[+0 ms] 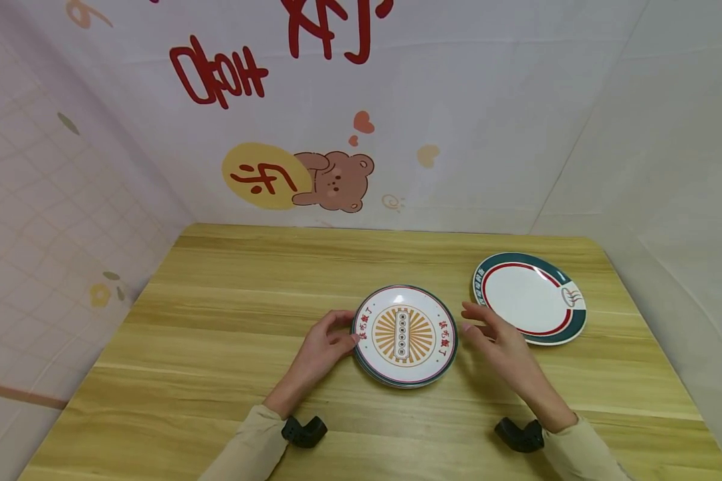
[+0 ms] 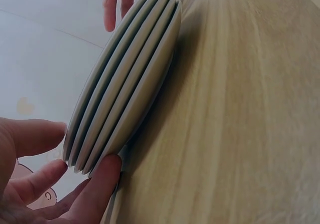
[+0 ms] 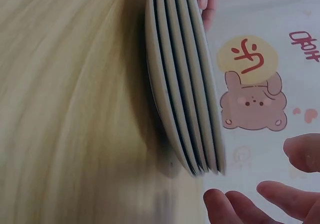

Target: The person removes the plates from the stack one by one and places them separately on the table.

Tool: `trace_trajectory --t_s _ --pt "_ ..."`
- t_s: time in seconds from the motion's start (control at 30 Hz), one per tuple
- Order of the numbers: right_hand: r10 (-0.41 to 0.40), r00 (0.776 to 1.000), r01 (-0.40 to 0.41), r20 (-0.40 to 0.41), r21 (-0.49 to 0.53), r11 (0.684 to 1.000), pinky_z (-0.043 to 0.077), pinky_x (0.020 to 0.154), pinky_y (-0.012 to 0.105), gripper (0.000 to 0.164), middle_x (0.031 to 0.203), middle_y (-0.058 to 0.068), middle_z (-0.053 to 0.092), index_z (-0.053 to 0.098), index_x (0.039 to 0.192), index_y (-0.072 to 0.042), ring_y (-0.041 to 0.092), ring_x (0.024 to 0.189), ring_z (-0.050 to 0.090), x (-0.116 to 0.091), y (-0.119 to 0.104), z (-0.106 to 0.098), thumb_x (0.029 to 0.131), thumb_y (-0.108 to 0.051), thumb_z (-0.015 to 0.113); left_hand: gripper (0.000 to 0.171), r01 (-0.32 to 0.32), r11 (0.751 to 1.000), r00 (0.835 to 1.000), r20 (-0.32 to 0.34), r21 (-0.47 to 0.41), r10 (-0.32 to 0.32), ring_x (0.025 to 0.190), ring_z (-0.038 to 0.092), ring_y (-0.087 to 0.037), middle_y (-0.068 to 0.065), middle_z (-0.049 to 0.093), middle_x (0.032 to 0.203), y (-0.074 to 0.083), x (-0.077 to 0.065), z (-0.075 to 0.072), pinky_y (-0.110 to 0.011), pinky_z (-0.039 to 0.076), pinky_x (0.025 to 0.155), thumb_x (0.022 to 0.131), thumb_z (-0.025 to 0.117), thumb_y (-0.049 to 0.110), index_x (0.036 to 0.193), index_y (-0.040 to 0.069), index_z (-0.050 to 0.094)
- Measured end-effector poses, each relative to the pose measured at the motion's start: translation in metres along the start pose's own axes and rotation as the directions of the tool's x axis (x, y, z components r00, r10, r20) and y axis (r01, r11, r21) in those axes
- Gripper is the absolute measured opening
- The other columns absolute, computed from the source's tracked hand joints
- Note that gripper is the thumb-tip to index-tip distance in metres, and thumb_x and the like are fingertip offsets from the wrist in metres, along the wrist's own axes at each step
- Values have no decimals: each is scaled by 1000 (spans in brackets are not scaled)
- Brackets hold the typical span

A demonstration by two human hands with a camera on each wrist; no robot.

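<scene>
Head view: left hand (image 1: 321,346) grips the plate stack (image 1: 424,354); right hand (image 1: 505,347) beside it, grip loosely spread.

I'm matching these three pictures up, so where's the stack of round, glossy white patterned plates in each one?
Head: the stack of round, glossy white patterned plates lies below and slightly right of centre.
Left wrist: edge-on and slanted, from top centre down toward the left.
Right wrist: edge-on, from top centre to below the middle.
Shared landmark: the light wood-grain tabletop.
</scene>
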State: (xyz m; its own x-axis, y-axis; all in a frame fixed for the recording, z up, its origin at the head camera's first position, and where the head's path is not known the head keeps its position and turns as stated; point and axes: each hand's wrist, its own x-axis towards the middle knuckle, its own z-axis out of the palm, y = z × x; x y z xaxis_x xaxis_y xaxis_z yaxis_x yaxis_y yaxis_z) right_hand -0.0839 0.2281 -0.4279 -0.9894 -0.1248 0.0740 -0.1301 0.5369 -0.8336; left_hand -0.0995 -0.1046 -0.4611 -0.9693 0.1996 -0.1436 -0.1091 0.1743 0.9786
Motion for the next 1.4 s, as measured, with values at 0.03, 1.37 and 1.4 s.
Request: trace_trajectory --t_s 0.03,1.37,1.4 --pt "8 1000 -8 12 5 1000 55 101 29 47 139 22 62 52 147 2 37 121 65 1 0 2 107 -21 60 43 -2 1000 1000 3 17 2 119 66 -33 -18 57 142 0 0 0 -37 59 95 99 69 8 139 2 56" --pt "223 967 -232 125 69 970 64 75 29 47 109 15 69 60 139 4 20 91 68 21 13 13 100 -20 70 42 -32 991 999 6 -129 33 114 67 -30 -25 53 147 -4 -2 1 -28 61 85 99 56 -7 141 -7 57" --pt "229 965 -239 125 70 969 64 75 29 47 108 15 70 60 139 4 20 90 68 21 14 13 100 -21 70 43 -31 991 999 4 -127 31 113 67 -30 -25 53 147 -4 -1 1 -28 61 85 99 56 -7 141 -7 58"
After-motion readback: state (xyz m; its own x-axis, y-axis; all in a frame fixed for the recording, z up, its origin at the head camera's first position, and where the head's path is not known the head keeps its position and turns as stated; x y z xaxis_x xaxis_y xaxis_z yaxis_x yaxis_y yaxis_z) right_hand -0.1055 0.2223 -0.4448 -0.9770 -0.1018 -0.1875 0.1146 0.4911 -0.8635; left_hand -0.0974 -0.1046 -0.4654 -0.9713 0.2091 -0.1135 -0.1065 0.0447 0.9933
